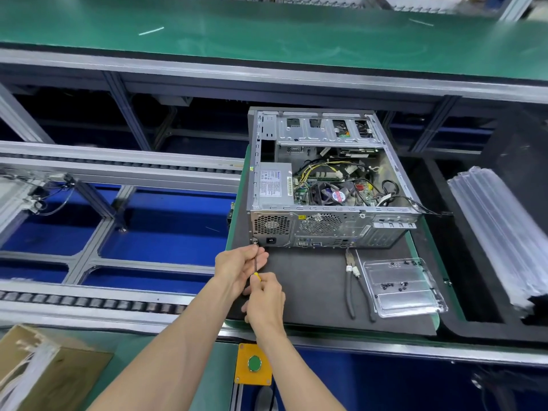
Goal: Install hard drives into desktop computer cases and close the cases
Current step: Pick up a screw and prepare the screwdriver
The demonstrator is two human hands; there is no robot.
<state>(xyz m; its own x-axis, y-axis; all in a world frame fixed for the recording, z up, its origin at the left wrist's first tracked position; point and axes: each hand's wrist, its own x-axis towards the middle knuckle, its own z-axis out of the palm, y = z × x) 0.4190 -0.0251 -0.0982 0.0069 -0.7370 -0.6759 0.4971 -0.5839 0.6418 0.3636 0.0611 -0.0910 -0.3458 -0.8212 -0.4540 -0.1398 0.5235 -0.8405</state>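
An open desktop computer case point(326, 179) lies on its side on a dark mat point(314, 280), its inside with cables, fan and power supply showing. A thin screwdriver point(255, 264) with a yellow handle points at the case's lower left rear corner. My left hand point(237, 266) pinches the shaft near the tip, right at that corner. My right hand point(262, 298) grips the yellow handle just below and nearer me. No side panel is on the case.
Pliers point(354, 287) lie on the mat right of my hands, beside a clear plastic tray point(406, 289) holding several small black screws. A stack of clear trays point(501, 232) sits far right. A green button on a yellow plate point(254, 364) and a cardboard box point(44, 369) are near me. Roller conveyor rails run on the left.
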